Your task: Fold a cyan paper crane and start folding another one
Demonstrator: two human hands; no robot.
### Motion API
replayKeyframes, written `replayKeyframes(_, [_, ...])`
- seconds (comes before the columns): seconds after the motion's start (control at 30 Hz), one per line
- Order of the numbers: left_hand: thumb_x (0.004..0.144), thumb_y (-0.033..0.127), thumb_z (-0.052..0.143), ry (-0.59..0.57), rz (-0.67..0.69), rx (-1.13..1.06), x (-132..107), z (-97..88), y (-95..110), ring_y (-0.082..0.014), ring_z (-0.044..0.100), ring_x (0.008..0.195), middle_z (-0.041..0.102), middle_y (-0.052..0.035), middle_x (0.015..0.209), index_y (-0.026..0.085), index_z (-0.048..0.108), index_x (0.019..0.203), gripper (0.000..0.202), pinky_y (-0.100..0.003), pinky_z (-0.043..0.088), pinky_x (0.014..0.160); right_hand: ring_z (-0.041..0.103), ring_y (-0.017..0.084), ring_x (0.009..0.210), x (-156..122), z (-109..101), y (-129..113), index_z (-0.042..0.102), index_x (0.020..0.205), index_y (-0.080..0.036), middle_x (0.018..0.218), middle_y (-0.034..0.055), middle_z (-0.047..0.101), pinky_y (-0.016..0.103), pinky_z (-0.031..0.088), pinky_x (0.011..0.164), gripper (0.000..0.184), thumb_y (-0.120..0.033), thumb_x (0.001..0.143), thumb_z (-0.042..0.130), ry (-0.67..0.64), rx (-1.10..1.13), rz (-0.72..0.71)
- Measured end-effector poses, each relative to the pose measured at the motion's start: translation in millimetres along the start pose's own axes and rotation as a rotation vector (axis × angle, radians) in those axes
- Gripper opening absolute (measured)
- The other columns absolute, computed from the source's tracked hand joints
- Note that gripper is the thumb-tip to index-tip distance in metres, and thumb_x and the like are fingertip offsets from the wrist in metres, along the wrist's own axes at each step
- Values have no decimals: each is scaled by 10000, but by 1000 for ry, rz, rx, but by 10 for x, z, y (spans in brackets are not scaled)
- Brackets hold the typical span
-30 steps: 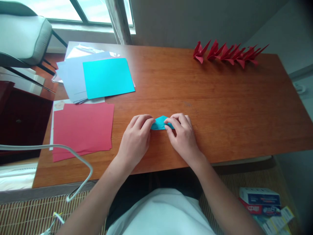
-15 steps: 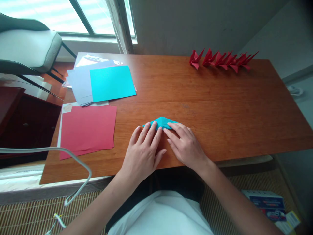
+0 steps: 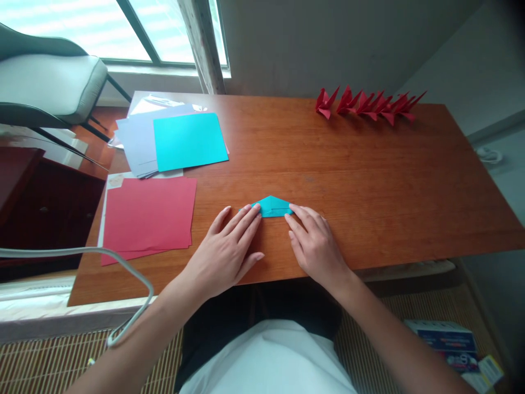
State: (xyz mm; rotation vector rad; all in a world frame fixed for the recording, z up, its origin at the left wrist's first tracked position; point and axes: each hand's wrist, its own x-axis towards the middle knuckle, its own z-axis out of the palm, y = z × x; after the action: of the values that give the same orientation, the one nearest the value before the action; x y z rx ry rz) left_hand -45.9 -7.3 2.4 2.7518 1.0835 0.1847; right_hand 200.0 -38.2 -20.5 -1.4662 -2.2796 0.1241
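we note the folded blue paper (image 3: 273,206) flat on the table (image 3: 262,153) near its close edge, right of the red sheets (image 3: 150,213). our left hand (image 3: 225,249) lies spread, fingers resting over the paper's left end; our right hand (image 3: 318,238) is loosely curled, fingertips at the right end, gripping nothing. we judge it very light, stiff where layered, apt to slide or crease; best held by both ends, pressed lightly.
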Motion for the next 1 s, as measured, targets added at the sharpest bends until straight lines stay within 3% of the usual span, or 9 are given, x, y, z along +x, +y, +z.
replayKeyframes(0.17, [1014, 416, 469, 29, 11, 34, -41, 18, 12, -327, 243, 1551, 274, -190, 1659, 52, 273, 1582, 702, -529, 207, 1259, 499, 322, 1355, -11, 25, 18, 542, 1408, -112, 1450, 182, 581, 539, 471, 1084, 439, -147, 974, 490, 35, 34, 8])
replayKeyframes(0.3, [990, 200, 463, 207, -139, 49, -65, 48, 297, -306, 349, 1511, 384, -177, 1616, 102, 265, 1592, 641, -479, 337, 1197, 522, 345, 1319, -19, -3, -126, 568, 1384, -138, 1402, 154, 630, 555, 454, 1070, 424, -167, 964, 522, 57, -45, 106])
replayKeyframes(0.43, [991, 237, 467, 183, -202, 27, -33, 75, 543, -326, 473, 1430, 452, -179, 1573, 98, 394, 1532, 563, -490, 395, 1121, 567, 343, 1241, -61, -33, -400, 583, 1371, -138, 1369, 152, 656, 547, 459, 1041, 417, -177, 959, 545, 70, -76, 173])
replayKeyframes(0.53, [1001, 326, 459, 165, -226, -10, 45, 97, 528, -345, 443, 1451, 431, -202, 1579, 89, 423, 1515, 567, -538, 343, 1158, 588, 329, 1180, -125, -52, -555, 601, 1367, -165, 1342, 130, 681, 546, 475, 1013, 426, -161, 942, 568, 57, -37, 174])
replayKeyframes(0.67, [1006, 283, 432, 149, -159, -2, 136, 82, 356, -336, 400, 1480, 408, -193, 1597, 102, 482, 1471, 501, -558, 297, 1192, 607, 297, 1143, -199, -59, -624, 607, 1376, -175, 1336, 108, 693, 515, 501, 1004, 452, -118, 930, 562, 38, 65, 129])
replayKeyframes(0.8, [984, 212, 461, 125, -147, 53, 156, 31, 262, -354, 378, 1489, 353, -204, 1627, 125, 557, 1405, 440, -534, 368, 1150, 632, 249, 1119, -143, -67, -540, 645, 1327, -199, 1280, 81, 726, 445, 554, 972, 427, -77, 935, 529, 44, 280, 76])
replayKeyframes(0.93, [987, 328, 528, 116, -173, 50, 139, 28, 267, -367, 476, 1410, 486, -198, 1545, 153, 544, 1424, 471, -552, 365, 1148, 671, 217, 1107, 88, -64, -260, 706, 1205, -237, 1200, 62, 754, 432, 574, 982, 383, -75, 941, 481, 110, 457, 65])
replayKeyframes(1.0, [998, 359, 521, 108, -149, 44, 135, 36, 277, -348, 481, 1409, 511, -169, 1535, 170, 523, 1447, 487, -547, 336, 1169, 666, 218, 1168, 218, -36, -99, 697, 1229, -232, 1233, 70, 744, 460, 553, 1032, 461, -31, 918, 422, 116, 418, -3])
